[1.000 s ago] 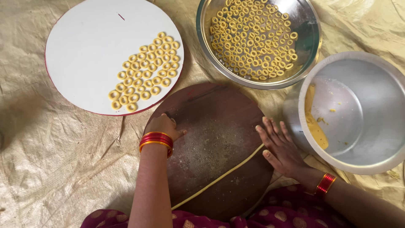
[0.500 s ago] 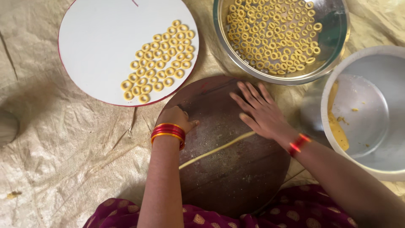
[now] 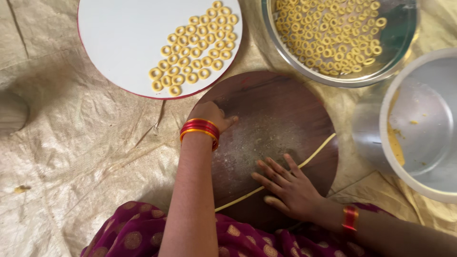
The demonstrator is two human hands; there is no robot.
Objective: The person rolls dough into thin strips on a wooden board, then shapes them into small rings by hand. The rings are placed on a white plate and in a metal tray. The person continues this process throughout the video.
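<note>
At the centre of the frame, the right hand (image 3: 288, 188) lies flat with fingers spread on a thin dough rope (image 3: 276, 180) stretched across the round wooden board (image 3: 281, 109). The left hand (image 3: 214, 116), loosely curled and holding nothing, rests on the board's upper left part.

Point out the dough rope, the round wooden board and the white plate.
dough rope (image 3: 314, 153), head view, bare stretch right of the hand.
round wooden board (image 3: 276, 102), head view, bare upper surface.
white plate (image 3: 119, 38), head view, bare part.
</note>
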